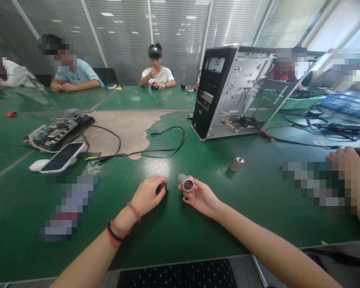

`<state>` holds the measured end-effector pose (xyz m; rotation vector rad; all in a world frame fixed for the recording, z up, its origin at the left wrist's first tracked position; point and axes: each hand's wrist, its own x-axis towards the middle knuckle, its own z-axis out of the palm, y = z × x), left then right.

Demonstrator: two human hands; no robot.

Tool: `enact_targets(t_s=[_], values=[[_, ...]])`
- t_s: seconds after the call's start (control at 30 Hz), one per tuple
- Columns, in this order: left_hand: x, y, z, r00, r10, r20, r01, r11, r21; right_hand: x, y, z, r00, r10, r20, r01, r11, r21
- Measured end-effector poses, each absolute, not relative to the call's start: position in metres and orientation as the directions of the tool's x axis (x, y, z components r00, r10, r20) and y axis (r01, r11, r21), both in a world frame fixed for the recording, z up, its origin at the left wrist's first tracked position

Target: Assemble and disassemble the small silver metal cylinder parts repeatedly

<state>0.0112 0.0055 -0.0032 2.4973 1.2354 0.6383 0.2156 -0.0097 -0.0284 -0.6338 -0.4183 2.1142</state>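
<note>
My right hand (202,196) is closed around a grey metal cylinder (184,182), its open end tilted toward me and showing dark red parts inside. To its left, a little apart, my left hand (148,195) pinches a small black round piece (159,189), partly hidden by the fingers. Another short metal cylinder (237,164) stands upright on the green table (174,236), beyond my right hand.
An open black computer case (211,92) stands behind. A black cable (156,151), a phone (64,157) and a circuit assembly (60,130) lie left. A screwdriver (267,136) lies right, near another person's hand (345,160). Several people sit around.
</note>
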Motion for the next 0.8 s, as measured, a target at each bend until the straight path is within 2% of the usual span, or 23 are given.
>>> enact_targets(t_s=[0.27, 0.33, 0.43, 0.57, 0.67, 0.73, 0.8], values=[[0.011, 0.006, -0.003, 0.533, 0.807, 0.255, 0.682, -0.588, 0.434, 0.216, -0.01, -0.029, -0.488, 0.83, -0.27, -0.645, -0.552, -0.529], [0.011, 0.006, -0.004, 0.529, 0.809, 0.257, 0.681, -0.585, 0.44, 0.216, -0.012, -0.027, -0.48, 0.84, -0.254, -0.62, -0.529, -0.579], [0.011, 0.007, -0.004, 0.518, 0.815, 0.259, 0.674, -0.575, 0.464, 0.214, -0.015, -0.023, -0.471, 0.865, -0.175, -0.534, -0.437, -0.724], [0.011, 0.006, -0.002, 0.514, 0.822, 0.246, 0.655, -0.562, 0.506, 0.212, -0.019, -0.023, -0.44, 0.898, -0.028, -0.399, -0.224, -0.889], [0.011, 0.005, 0.0, 0.508, 0.829, 0.236, 0.636, -0.545, 0.546, 0.213, -0.022, -0.025, -0.398, 0.91, 0.116, -0.213, 0.031, -0.977], [0.012, 0.004, 0.002, 0.5, 0.836, 0.225, 0.618, -0.527, 0.584, 0.215, -0.024, -0.026, -0.388, 0.894, 0.223, -0.006, 0.24, -0.971], [0.012, 0.004, 0.003, 0.492, 0.845, 0.208, 0.595, -0.501, 0.628, 0.217, -0.026, -0.028, -0.41, 0.86, 0.304, 0.203, 0.411, -0.889]])
